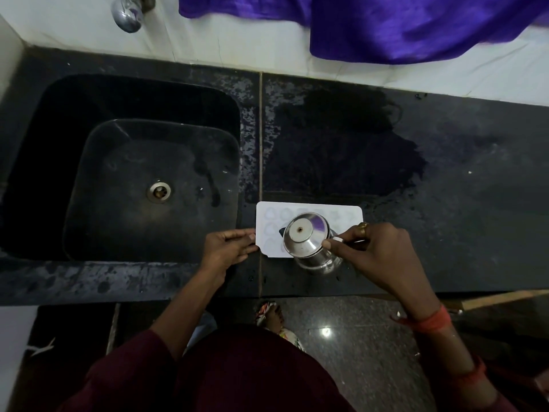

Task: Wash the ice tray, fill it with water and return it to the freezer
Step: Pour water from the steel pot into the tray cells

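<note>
A white ice tray (344, 214) with heart-shaped cells lies flat on the black counter, just right of the sink. My left hand (228, 248) holds its left edge with thumb and fingers. My right hand (377, 251) grips the handle of a steel jug (309, 242), which is tipped over the tray with its base turned up toward the camera. The jug hides the tray's middle and near edge. Whether water is flowing out I cannot see.
A black sink (142, 179) with a steel drain (159, 191) is at the left, a chrome tap (127, 13) above it. A wet patch (341, 144) darkens the counter (460, 218) behind the tray. A purple cloth (386, 25) hangs over the back wall.
</note>
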Demonstrator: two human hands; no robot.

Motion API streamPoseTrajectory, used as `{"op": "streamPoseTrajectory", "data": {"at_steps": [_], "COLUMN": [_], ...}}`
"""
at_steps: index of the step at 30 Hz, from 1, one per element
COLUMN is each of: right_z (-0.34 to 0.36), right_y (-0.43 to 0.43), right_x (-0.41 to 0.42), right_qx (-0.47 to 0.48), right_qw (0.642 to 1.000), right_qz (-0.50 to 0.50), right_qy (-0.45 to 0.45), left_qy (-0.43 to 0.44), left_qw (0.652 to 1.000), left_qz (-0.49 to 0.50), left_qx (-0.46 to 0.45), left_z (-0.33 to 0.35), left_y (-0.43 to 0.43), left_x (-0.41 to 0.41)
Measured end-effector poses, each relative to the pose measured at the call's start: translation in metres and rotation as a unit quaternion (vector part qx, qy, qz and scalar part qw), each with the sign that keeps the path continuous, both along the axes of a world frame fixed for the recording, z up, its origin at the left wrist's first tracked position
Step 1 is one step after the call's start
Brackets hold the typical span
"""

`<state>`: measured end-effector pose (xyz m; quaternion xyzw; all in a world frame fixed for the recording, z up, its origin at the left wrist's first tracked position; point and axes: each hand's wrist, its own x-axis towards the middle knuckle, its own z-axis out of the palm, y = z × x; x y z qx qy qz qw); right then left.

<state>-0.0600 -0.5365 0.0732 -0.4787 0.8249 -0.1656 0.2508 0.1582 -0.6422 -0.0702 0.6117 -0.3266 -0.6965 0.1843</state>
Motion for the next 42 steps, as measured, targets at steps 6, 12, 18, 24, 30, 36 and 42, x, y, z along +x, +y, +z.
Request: {"op": "streamPoseTrajectory", "data": {"at_steps": [6, 12, 18, 24, 30, 36, 42], "right_z": [-0.003, -0.008, -0.009, -0.006, -0.006, -0.008, -0.004], "right_y": [-0.009, -0.013, -0.017, -0.016, -0.012, -0.010, -0.011], "right_x": [-0.001, -0.001, 0.001, 0.002, 0.001, -0.001, -0.001], "right_qx": [0.015, 0.013, 0.018, 0.016, 0.020, 0.017, 0.015], "right_qw": [1.000, 0.999, 0.999, 0.999, 0.999, 0.999, 1.000], "right_qz": [0.011, 0.011, 0.023, 0.029, 0.020, 0.008, -0.013], "right_qy": [0.016, 0.031, 0.039, 0.039, 0.044, 0.042, 0.016], "left_qy": [0.003, 0.009, 0.012, 0.016, 0.013, 0.016, 0.019], "left_qw": [1.000, 1.000, 1.000, 1.000, 1.000, 1.000, 1.000], "left_qz": [0.000, 0.001, 0.006, 0.005, -0.003, -0.003, 0.001], "left_qx": [0.000, 0.001, 0.000, 0.000, -0.002, -0.003, 0.002], "left_z": [-0.001, -0.001, 0.000, -0.001, 0.000, -0.001, 0.000], "left_y": [-0.001, 0.000, -0.001, -0.001, -0.002, -0.002, -0.003], "left_x": [0.000, 0.000, 0.000, 0.001, 0.001, 0.001, 0.001]}}
